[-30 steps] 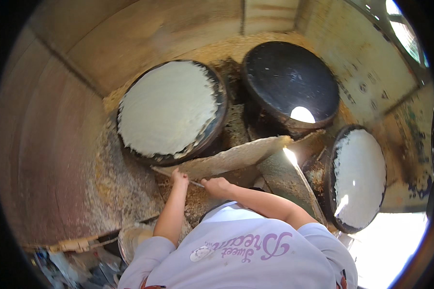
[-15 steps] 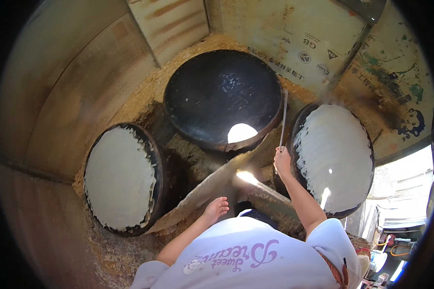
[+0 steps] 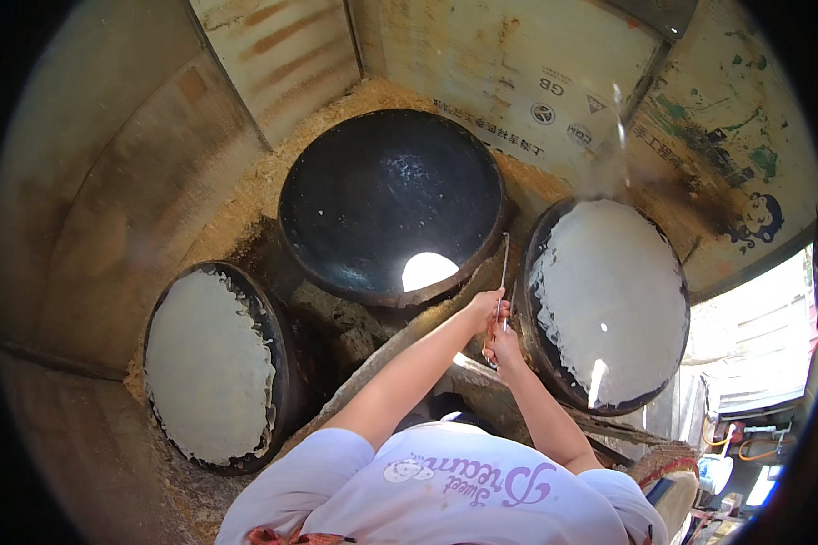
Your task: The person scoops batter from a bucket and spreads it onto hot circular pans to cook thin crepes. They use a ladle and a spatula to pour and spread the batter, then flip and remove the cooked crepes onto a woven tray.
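Observation:
My left hand and my right hand are together in front of me, fingers closed round a thin, light-coloured rod. The left is just above the right, and the rod's upper end points away from me. Beyond them sits a large round black griddle, bare with a bright sunlit patch at its near edge. At the right, a second griddle bears a white sheet of batter with ragged edges. Another white batter sheet covers a third griddle at the left.
Mud-coloured ledges run between the griddles. Stained panels wall in the far side, with a brown metal wall at the left. Wisps of steam rise over the right griddle. Hoses and gear lie at the lower right.
My left hand has come up and right from near my body and closed on the rod. My right hand has moved nearer and left with it. The view has shifted slightly.

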